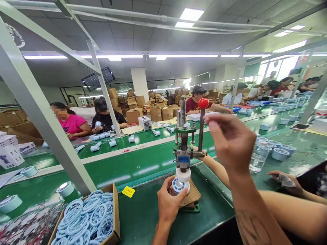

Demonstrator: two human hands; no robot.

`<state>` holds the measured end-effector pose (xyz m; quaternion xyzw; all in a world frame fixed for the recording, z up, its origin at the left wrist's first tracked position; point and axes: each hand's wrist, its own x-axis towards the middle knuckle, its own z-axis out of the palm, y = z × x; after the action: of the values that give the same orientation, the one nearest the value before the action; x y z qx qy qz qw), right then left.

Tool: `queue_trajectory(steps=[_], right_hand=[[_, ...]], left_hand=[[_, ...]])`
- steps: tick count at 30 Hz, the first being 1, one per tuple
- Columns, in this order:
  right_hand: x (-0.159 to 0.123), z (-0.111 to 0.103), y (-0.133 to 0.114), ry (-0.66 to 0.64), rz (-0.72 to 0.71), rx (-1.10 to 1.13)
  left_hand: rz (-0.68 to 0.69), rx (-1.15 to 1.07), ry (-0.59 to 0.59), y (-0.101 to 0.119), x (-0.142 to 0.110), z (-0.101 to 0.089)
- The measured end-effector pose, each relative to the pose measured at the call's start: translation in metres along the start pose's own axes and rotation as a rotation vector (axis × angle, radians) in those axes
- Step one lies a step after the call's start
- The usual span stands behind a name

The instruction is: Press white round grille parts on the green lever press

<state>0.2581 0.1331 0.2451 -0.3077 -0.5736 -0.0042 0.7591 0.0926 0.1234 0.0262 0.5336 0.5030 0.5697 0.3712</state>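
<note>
In the head view, my left hand (168,200) grips a small round part with a light-blue slotted ring (178,184) and a pale centre, thumb and fingers on its sides. The part is tilted beside the white base pad of a hand press (183,158), below the white pressing head (183,174). My right hand (231,141) is raised just right of the press lever's red ball knob (203,103). Its fingers are loosely bent, with the thumb apart, and nothing shows in them. A piece of brown cardboard (195,194) lies on the press base.
A cardboard box (116,214) of light-blue rings stands left of my left hand. Wired parts (30,224) lie further left. A co-worker's forearm (217,172) reaches behind my right arm. A clear cup (258,158) and round blue housings (279,153) sit right. A green conveyor (143,163) runs beyond.
</note>
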Motion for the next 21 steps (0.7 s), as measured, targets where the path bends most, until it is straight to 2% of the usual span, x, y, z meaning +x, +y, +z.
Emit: queue_trajectory(steps=[2, 4, 6, 8, 11, 14, 17, 21], right_hand=[[0.043, 0.015, 0.008, 0.152, -0.081, -0.083], [0.083, 0.028, 0.018, 0.165, -0.062, -0.155], [0.115, 0.037, 0.026, 0.046, 0.036, -0.142], [0.135, 0.044, 0.032, -0.163, 0.165, -0.091], [0.141, 0.051, 0.041, -0.405, 0.302, -0.082], [0.132, 0.051, 0.047, -0.506, 0.344, -0.109], [0.123, 0.045, 0.046, -0.526, 0.335, -0.130], [0.109, 0.032, 0.026, -0.441, 0.220, -0.192]], left_hand=[[0.016, 0.020, -0.017, 0.000, 0.010, 0.011], [0.037, 0.061, -0.015, -0.002, 0.017, 0.017], [0.049, 0.109, -0.010, -0.005, 0.022, 0.021], [0.049, 0.150, -0.002, -0.008, 0.023, 0.022], [0.041, 0.212, 0.039, -0.014, 0.020, 0.023], [0.042, 0.288, 0.107, -0.019, 0.017, 0.024], [0.071, 0.350, 0.161, -0.020, 0.013, 0.026], [0.101, 0.375, 0.188, -0.020, 0.008, 0.027]])
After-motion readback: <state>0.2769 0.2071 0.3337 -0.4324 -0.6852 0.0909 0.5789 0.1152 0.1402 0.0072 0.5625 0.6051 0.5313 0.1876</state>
